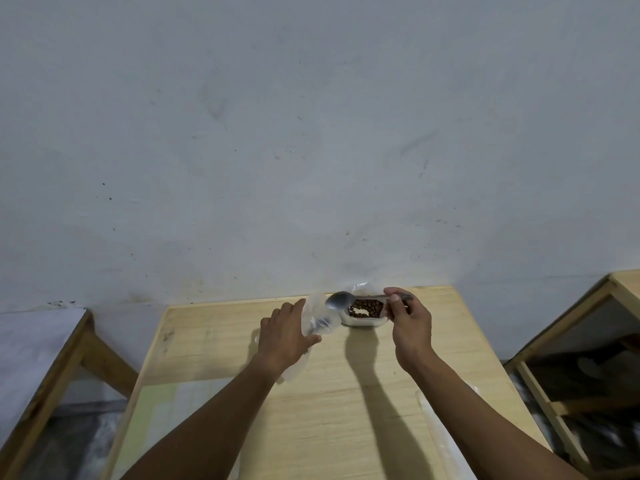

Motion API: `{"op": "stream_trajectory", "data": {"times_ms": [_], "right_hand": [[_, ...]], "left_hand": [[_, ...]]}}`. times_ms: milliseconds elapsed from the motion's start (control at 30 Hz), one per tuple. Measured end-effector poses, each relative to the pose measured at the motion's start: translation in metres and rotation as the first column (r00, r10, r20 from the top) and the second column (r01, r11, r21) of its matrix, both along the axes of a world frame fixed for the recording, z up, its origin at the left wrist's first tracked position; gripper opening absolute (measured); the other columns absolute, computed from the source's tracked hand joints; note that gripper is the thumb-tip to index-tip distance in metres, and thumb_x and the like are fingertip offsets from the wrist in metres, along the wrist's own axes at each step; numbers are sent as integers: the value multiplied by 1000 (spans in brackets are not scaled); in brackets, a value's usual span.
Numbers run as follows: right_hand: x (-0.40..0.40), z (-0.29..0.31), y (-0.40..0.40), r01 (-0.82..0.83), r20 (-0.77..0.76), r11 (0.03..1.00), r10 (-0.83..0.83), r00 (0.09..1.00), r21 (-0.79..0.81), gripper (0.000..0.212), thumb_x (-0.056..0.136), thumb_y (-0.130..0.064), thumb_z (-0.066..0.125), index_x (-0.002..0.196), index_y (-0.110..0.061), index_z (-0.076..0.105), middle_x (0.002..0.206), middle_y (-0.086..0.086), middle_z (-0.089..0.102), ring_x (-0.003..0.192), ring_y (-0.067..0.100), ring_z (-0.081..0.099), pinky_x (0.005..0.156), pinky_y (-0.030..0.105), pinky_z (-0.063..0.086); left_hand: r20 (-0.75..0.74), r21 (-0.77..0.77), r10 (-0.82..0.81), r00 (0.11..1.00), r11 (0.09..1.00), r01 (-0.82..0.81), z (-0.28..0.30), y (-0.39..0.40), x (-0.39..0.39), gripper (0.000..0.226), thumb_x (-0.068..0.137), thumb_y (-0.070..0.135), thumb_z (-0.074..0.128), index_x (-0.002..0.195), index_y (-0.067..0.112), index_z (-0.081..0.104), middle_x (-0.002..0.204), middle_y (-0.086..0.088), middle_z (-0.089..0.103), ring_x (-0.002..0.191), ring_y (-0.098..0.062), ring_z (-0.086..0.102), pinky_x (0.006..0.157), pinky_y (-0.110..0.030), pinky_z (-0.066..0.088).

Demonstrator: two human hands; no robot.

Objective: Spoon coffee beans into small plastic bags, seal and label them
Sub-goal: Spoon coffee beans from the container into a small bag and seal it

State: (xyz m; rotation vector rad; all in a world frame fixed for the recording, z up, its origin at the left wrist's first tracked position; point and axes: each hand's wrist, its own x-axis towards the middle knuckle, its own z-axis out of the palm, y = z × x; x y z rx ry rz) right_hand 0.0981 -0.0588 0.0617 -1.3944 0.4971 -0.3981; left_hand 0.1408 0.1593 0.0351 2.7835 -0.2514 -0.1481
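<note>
Wood-framed side table (pixel 45 362) with pale top at far left, apart from main work surface. Grey-white scuffed wall (pixel 311 133) across upper field.

Light wooden bench (pixel 346 403) at centre, far edge against wall.

Left hand (pixel 285 336) above far part of bench, left of centre. Fingers curled along left side of small clear plastic bag (pixel 320 315), thumb against lower edge. Bag gripped, held raised and roughly upright. Contents of bag not discernible; plastic blurred.

More clear plastic (pixel 294 370) on bench below left wrist; exact form not discernible.

Grey metal spoon (pixel 341 301) horizontal between both hands. Bowl at left, at upper right edge of held bag. Handle running right, above container. Load in bowl not discernible.

White rectangular container of brown coffee beans (pixel 365 311) on far part of bench, near wall, just right of held bag. Crumpled clear plastic (pixel 360 287) directly behind container, against wall.

Right hand (pixel 410 322) right of container, fingers curled, spoon handle pinched between thumb and fingertips. Handle end protruding right of knuckles.

Hand shadows dark on bench surface below container.

Translucent plastic sheet (pixel 440 431) at right near edge of bench, partly under right forearm.

Second wood-framed structure (pixel 568 341) at far right, apart from bench.
</note>
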Motion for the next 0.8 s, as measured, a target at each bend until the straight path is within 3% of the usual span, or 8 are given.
{"op": "stream_trajectory", "data": {"times_ms": [267, 400, 533, 800], "right_hand": [[26, -16, -29, 234, -81, 971, -238, 968, -56, 20, 97, -11, 53, 101, -15, 72, 82, -4, 63, 76, 17, 58, 73, 26, 51], [32, -45, -36, 223, -187, 957, -257, 948, -183, 22, 94, -11, 54, 102, -17, 74, 88, 3, 69, 78, 23, 61, 74, 30, 47], [34, -66, -32, 197, -218, 929, -272, 937, -312, 24, 94, -14, 54, 109, -18, 74, 105, 5, 71, 97, 24, 64, 85, 29, 46], [49, -89, -25, 149, -322, 962, -218, 921, -227, 20, 96, -11, 52, 101, -14, 71, 109, 10, 70, 104, 29, 62, 97, 42, 48]], "left_hand": [[-5, 10, 22, 1000, 1000, -22, -10, 7, 4, 78, 78, 62, 65, 143, 30, 35, 130, 5, 54, 117, -20, 52, 96, -39, 40], [-17, 26, 15, 1000, 1000, -14, -20, 6, 4, 81, 79, 64, 63, 146, 30, 32, 135, 6, 52, 120, -19, 51, 97, -37, 39], [-4, 16, 4, 1000, 1000, -4, -30, 2, 7, 84, 79, 66, 62, 148, 28, 32, 138, 6, 51, 121, -18, 51, 97, -36, 41], [46, 23, -38, 998, 999, 37, -38, -5, 23, 85, 77, 64, 63, 147, 24, 37, 130, 4, 56, 114, -21, 55, 89, -34, 42]]}}
